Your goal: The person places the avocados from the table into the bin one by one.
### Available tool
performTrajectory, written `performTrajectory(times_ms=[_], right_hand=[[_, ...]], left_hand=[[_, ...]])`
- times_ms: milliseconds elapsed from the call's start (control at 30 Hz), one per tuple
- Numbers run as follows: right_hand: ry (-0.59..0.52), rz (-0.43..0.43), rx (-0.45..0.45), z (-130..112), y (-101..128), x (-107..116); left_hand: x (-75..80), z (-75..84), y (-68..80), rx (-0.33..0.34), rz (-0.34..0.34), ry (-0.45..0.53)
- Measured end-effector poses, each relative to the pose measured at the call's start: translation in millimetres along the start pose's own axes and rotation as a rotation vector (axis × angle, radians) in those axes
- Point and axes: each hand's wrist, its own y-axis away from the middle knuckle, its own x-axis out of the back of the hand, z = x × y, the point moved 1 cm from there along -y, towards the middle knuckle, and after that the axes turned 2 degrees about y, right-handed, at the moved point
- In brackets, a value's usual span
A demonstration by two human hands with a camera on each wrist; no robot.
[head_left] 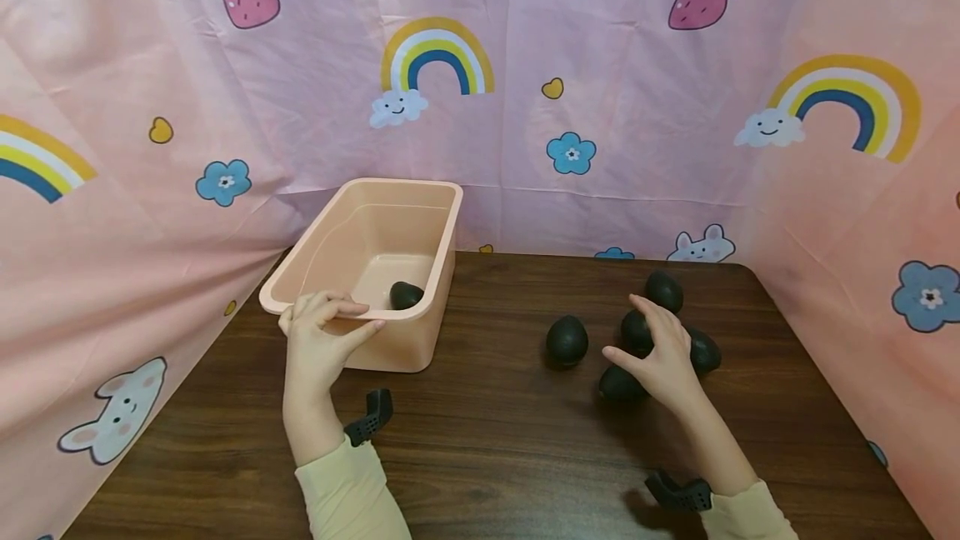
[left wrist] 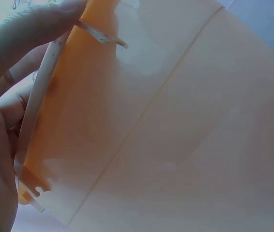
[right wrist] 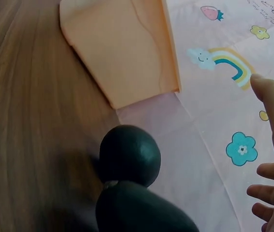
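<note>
Left hand (head_left: 318, 332): gripping near rim of pink bin (head_left: 420, 190), steadying it at desk's left rear.
Right hand (head_left: 660, 352): fingers spread, hovering over avocados (head_left: 566, 340) clustered right-centre.
Bin contents: one avocado (head_left: 406, 295) already inside.

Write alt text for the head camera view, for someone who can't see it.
On a dark wooden table, a person's left hand grips the near rim of a peach plastic tub holding one dark avocado, while the right hand reaches open over a cluster of five more avocados. Pink cartoon-print cloth hangs behind.
</note>
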Motion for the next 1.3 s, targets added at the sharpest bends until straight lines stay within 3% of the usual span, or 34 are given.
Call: performTrajectory(times_ms=[533,1300], right_hand=[[0.057,-0.029,-0.029,15.9,10.5,-0.6],[0.100,-0.088,-0.042,37.5,27.2,-9.4]], left_hand=[[1.0,0.5,-0.9,0.007,-0.047,-0.019],[2.3,-0.2,-0.1,0.004,-0.053,-0.003]])
